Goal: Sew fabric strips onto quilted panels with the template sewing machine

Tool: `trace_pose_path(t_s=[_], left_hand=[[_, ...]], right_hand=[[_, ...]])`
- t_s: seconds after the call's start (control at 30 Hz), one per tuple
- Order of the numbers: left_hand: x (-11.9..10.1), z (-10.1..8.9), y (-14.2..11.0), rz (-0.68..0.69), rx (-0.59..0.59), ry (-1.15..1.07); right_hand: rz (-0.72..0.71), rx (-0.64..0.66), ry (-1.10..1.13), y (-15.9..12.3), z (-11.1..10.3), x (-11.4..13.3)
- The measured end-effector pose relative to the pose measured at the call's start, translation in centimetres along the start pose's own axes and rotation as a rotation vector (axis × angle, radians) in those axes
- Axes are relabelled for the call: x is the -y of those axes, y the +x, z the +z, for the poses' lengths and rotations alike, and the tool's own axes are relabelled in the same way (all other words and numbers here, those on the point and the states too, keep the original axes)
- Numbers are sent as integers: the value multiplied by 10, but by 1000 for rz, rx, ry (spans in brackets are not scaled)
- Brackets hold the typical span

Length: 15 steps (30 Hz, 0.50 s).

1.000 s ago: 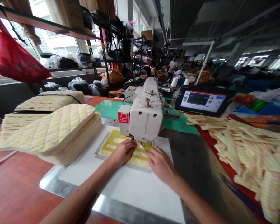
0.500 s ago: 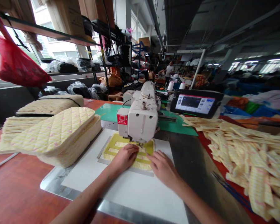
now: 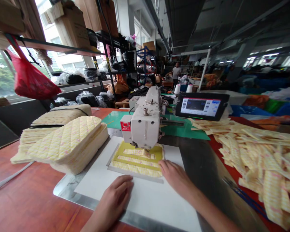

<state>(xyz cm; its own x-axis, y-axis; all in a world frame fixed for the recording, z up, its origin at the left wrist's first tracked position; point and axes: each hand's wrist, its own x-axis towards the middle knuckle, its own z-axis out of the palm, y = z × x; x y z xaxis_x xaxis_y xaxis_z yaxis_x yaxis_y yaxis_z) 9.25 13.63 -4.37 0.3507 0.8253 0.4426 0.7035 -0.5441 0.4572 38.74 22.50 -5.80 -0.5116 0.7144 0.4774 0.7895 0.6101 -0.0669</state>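
Under the head of the white sewing machine (image 3: pixel 145 125) lies a yellow slotted template (image 3: pixel 140 162) over a quilted yellow fabric piece (image 3: pixel 128 167). A patterned fabric strip (image 3: pixel 135 152) shows in the upper slot, its right part slightly raised near the needle. My left hand (image 3: pixel 116 196) is apart from the template, resting on the white board (image 3: pixel 140 196) with fingers loosely bent and nothing seen in them. My right hand (image 3: pixel 174 174) is open, its outstretched fingertips touching the template's right edge.
Quilted pieces are stacked (image 3: pixel 70 138) at left. Loose fabric strips (image 3: pixel 246 148) heap up at right, beside blue-handled scissors (image 3: pixel 246 196). A control screen (image 3: pixel 200 106) stands behind the board. One person (image 3: pixel 176 72) is far back; a red bag (image 3: pixel 33 77) hangs upper left.
My left hand has drawn back from beneath the machine head toward me, onto the white board. My right hand stays at the template's right edge. The view has shifted slightly left.
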Motion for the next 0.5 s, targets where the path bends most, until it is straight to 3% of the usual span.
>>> trace_pose_path(t_s=[0.1,0.3,0.4,0.5], left_hand=[[-17,6,2,35,84,-14],[-53,21,25,192,212,-71],[-62,31,32,245,218,-104],[-66,39,35,292,187,-116]], right_hand=[[8,32,-38,-22,-9,-22],[267,12,165,-73,-46,-65],[334,-54,178,-88,-55,-66],[390,-64,65,-90,-50,-56]])
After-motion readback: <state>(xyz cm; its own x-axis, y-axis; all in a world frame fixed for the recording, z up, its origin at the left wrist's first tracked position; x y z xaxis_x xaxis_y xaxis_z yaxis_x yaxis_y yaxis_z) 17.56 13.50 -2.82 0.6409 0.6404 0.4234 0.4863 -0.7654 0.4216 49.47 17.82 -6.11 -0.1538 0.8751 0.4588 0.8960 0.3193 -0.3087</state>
